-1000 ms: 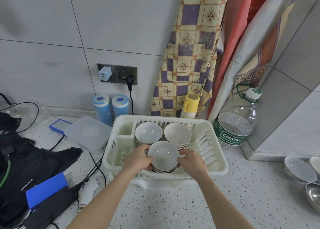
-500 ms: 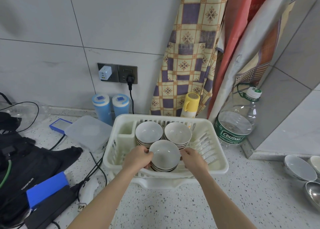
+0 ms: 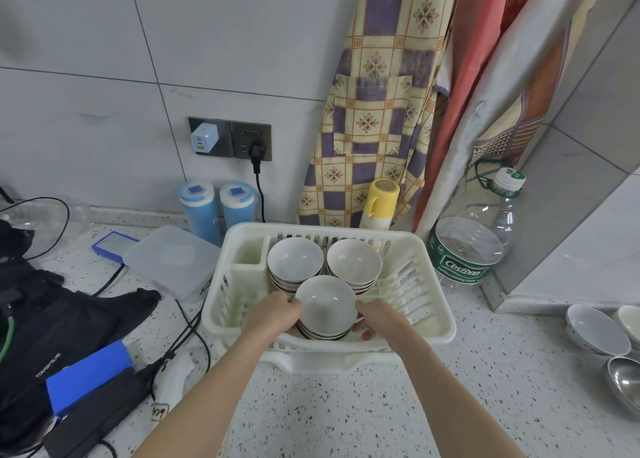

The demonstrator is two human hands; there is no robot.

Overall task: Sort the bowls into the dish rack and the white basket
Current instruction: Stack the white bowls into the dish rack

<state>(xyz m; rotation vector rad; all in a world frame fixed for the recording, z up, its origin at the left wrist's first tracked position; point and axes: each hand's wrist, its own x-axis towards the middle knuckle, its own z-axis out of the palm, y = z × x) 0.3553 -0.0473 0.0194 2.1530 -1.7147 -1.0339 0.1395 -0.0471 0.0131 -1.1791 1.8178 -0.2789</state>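
A cream plastic dish rack (image 3: 434,321) sits on the speckled counter and holds three stacks of white bowls. Two stacks stand at the back, one on the left (image 3: 294,262) and one on the right (image 3: 353,262). The front stack (image 3: 325,305) is gripped from both sides: my left hand (image 3: 273,319) curls round its left side and my right hand (image 3: 379,319) holds its right side, fingers under the lower bowls. More bowls wait at the far right: a white one (image 3: 594,329), another white one (image 3: 630,321) cut off by the frame edge, and a steel one (image 3: 625,385).
A large water bottle (image 3: 471,246) stands right of the rack, a yellow cup (image 3: 379,203) behind it. Left of the rack lie a clear lidded box (image 3: 171,262), two blue canisters (image 3: 216,208), black gear with cables (image 3: 52,315) and a blue box (image 3: 88,376).
Both hands have stayed on the front stack in the rack. My right hand's fingers have slid lower round its right side. The stack sits slightly further forward.
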